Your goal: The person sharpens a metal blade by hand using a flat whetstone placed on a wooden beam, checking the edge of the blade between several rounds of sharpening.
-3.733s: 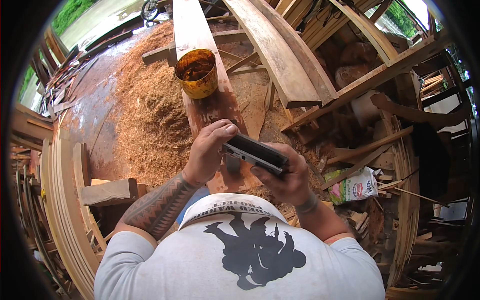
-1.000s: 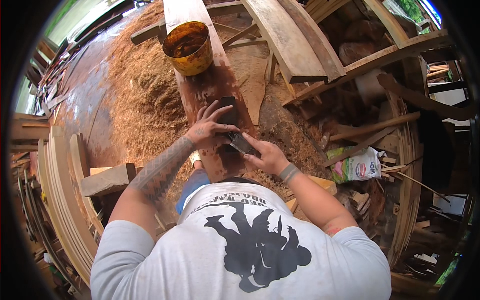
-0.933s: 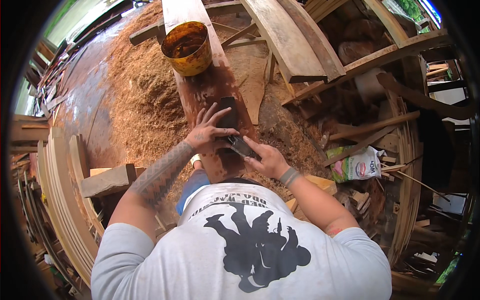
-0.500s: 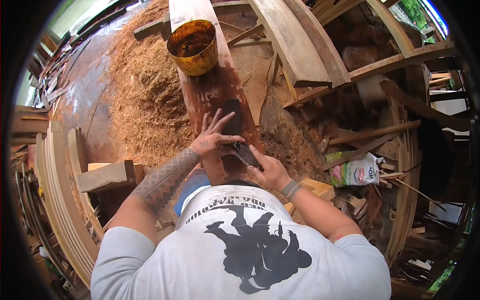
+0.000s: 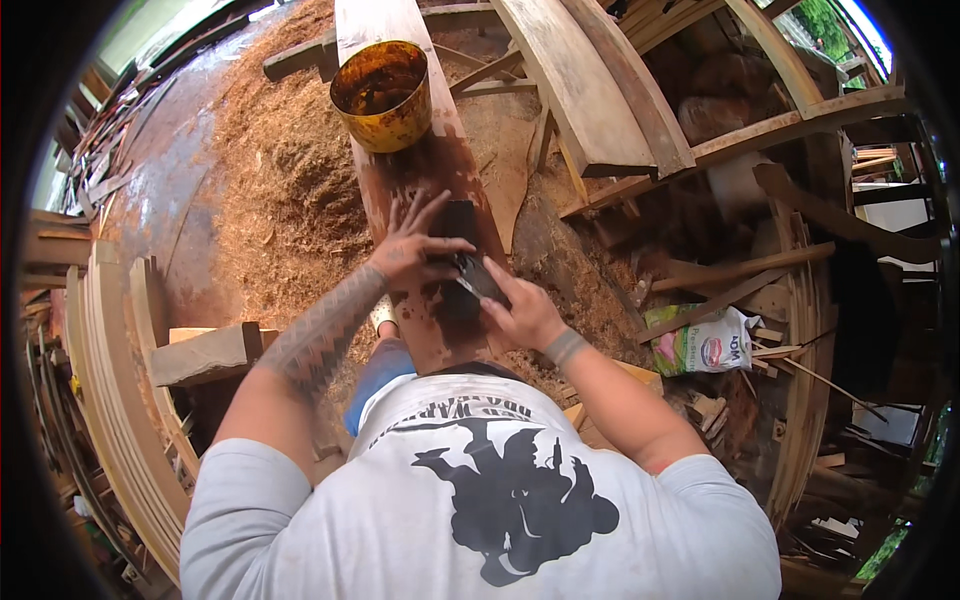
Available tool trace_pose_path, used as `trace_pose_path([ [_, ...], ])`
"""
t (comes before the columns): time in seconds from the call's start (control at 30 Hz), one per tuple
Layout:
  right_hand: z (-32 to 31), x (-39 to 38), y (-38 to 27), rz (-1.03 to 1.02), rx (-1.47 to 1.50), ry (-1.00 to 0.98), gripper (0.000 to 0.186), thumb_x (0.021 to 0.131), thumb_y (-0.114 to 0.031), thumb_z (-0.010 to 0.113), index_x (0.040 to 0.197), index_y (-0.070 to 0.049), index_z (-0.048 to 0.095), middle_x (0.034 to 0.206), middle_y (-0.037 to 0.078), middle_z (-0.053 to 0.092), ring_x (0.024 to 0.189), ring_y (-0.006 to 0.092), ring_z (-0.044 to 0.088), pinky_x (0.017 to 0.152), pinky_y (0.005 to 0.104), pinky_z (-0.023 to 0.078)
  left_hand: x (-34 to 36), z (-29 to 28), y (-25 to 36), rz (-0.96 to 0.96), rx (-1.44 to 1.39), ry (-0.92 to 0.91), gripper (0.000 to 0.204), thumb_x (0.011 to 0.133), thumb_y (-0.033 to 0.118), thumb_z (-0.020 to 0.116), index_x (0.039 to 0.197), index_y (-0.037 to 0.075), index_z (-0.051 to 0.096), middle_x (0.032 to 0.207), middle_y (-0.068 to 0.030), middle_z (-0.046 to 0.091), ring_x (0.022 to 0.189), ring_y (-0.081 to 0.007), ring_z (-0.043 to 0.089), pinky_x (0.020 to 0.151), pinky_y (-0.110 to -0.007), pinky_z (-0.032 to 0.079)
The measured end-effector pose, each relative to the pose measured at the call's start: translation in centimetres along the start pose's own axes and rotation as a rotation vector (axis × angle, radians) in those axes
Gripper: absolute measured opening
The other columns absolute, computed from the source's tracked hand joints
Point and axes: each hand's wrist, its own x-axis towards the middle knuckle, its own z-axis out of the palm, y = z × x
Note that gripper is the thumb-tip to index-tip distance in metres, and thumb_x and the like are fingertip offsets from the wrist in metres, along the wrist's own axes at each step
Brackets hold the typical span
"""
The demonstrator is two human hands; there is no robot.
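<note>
A dark rectangular block (image 5: 459, 222), which looks like a sharpening stone, lies lengthwise on the wet, reddish-stained plank (image 5: 484, 335) in front of me. Over it, tilted, is a flat dark blade (image 5: 481, 277) with a pale edge strip. My right hand (image 5: 526, 311) grips the blade's near right side between thumb and fingers. At its far left end, my left hand (image 5: 408, 252) pinches with index finger and thumb, the other fingers spread over the plank. Contact between blade and block is partly hidden by my fingers.
A yellow, brown-stained tub (image 5: 385, 125) stands farther up the plank. Wood shavings (image 5: 285, 190) cover the floor to the left. Thick boards (image 5: 575, 90) rest at the far right, near a plastic bag (image 5: 705, 338). A wood block (image 5: 205, 355) sits left.
Both hands and the blade have moved away from me and slightly left along the block. More of the block's near end now shows. The tub stays in place on the plank.
</note>
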Motion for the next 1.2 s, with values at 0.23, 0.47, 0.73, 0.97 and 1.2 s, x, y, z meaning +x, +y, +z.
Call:
trace_pose_path([
  [0.23,-0.8,-2.2,-0.6,-0.033,0.051,-0.035,0.076,0.105,-0.025,0.076,0.172,-0.008,0.045,0.109,0.028,0.076,0.095,0.0497,0.074,0.087,0.0565,0.060,-2.5,2.6,1.9,0.018,-0.073,-0.042,0.063,0.080,0.055,0.096,0.140,0.056,0.077,0.191,-0.0098,0.018,0.175,-0.0497,0.002,0.135,-0.078,-0.001],
  [0.47,-0.1,-2.0,-0.3,-0.071,0.028,-0.005,0.079,0.105,-0.027,0.075,0.174,-0.010,0.041,0.110,0.027,0.076,0.095,0.0490,0.074,0.085,0.0546,0.061,-1.8,1.6,1.3,-0.039,-0.047,-0.059,0.064,0.077,0.050,0.100,0.138,0.052,0.079,0.190,-0.0118,0.019,0.175,-0.0495,0.000,0.135,-0.077,-0.005],
  [0.73,0.5,0.8,-0.3,-0.001,-0.018,-0.018,0.080,0.105,-0.029,0.076,0.174,-0.010,0.041,0.108,0.025,0.076,0.096,0.0480,0.075,0.084,0.0559,0.059,-1.0,0.4,-1.1,-0.064,-0.056,0.032,0.058,0.087,0.052,0.093,0.142,0.052,0.076,0.190,-0.0134,0.018,0.175,-0.0496,0.002,0.135,-0.077,-0.004],
  [0.97,-0.1,-0.9,-0.3,-0.083,0.024,-0.035,0.080,0.104,-0.030,0.078,0.173,-0.009,0.043,0.104,0.025,0.075,0.097,0.0469,0.074,0.087,0.0549,0.058,-2.7,0.7,2.3,-0.079,-0.017,-0.027,0.060,0.085,0.042,0.096,0.142,0.048,0.078,0.190,-0.0151,0.015,0.174,-0.0524,0.001,0.135,-0.078,-0.002],
  [1.2,0.7,-0.5,-0.7,0.035,-0.178,-0.111,0.080,0.104,-0.051,0.075,0.173,-0.019,0.050,0.104,0.014,0.075,0.100,0.0357,0.062,0.097,0.0482,0.047,-3.4,0.5,0.5,-0.107,-0.021,-0.072,0.058,0.091,0.047,0.091,0.147,0.049,0.074,0.189,-0.0155,0.018,0.174,-0.0519,-0.001,0.135,-0.078,-0.003],
])
